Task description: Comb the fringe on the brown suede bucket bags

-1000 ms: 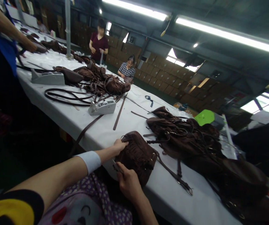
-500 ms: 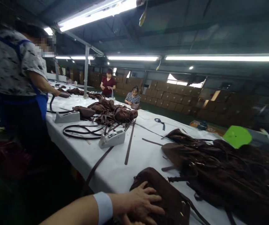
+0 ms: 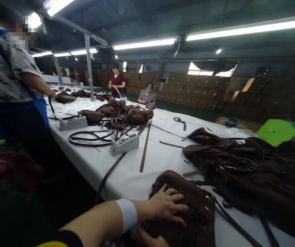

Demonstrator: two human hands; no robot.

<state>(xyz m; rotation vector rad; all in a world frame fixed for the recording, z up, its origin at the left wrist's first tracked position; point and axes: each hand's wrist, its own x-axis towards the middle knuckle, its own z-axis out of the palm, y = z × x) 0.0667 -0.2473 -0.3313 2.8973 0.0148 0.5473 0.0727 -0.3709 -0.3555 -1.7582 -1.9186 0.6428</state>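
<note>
A dark brown leather bag (image 3: 198, 202) with metal fittings lies at the near edge of the white-covered table. My left hand (image 3: 169, 206), with a white band on its wrist, rests palm down on the bag, fingers spread. Just below it, at the bottom of the view, part of my right hand (image 3: 154, 240) shows against the bag's near side. One digit of it points up and left; its other fingers are hidden. A strap (image 3: 236, 221) trails from the bag to the right.
More brown bags (image 3: 260, 181) are heaped on the right, others (image 3: 139, 115) farther back. Two grey tape dispensers (image 3: 124, 144) stand along the left edge near loose straps (image 3: 144, 151). A green plastic piece (image 3: 275, 132) is at right. Co-workers (image 3: 13, 75) are around the table (image 3: 126, 181).
My view has shifted slightly, and my left hand and the bag appear a little higher and farther right. The co-worker at left has lowered the bag that was in their hand.
</note>
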